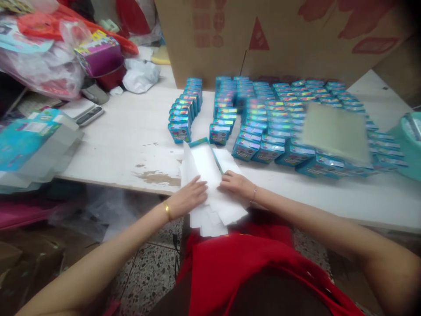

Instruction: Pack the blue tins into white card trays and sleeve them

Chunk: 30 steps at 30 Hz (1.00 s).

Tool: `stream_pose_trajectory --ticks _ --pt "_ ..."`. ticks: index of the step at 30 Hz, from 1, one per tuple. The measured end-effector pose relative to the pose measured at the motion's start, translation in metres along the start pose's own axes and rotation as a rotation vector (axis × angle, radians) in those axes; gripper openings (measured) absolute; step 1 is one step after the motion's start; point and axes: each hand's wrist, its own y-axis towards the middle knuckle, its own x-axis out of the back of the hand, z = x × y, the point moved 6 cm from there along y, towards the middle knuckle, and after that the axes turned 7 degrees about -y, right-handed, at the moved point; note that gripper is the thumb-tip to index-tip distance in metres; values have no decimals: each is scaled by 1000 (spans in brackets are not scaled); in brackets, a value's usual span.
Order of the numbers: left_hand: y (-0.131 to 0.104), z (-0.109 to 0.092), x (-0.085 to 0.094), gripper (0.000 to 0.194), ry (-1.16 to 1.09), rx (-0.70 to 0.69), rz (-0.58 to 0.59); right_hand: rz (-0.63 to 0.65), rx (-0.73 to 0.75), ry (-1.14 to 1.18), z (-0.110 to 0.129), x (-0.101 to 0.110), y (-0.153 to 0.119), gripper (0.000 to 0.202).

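Observation:
White flat card sheets [213, 215] lie in an overlapping pile at the table's front edge, partly hanging over it. The top piece [202, 160] shows its white inner side, with a blue edge at its far end and right side. My left hand [190, 197] lies on the pile's left part, fingers spread. At the right side, my right hand [235, 183] has its fingers curled at the blue-edged border of the top piece. Beyond the hands, small blue boxes [180, 131] stand in several rows. A pale translucent slab [336, 134] rests on the right-hand rows.
A large cardboard box [279, 44] stands behind the rows. Flat blue cartons [29, 136] are stacked at the table's left edge. Plastic bags [141, 74], a purple box [100, 55] and a grey device [88, 115] lie back left. A teal container [406, 147] is far right.

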Motion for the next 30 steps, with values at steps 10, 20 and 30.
stream_pose_trajectory --ticks 10,20,30 --pt "12 20 2 36 -111 347 -68 -26 79 222 8 10 -25 72" --pt "31 15 -3 34 -109 481 -16 -50 138 99 14 4 -29 81" --pt "32 23 9 36 -234 465 14 -22 245 66 10 8 -27 61"
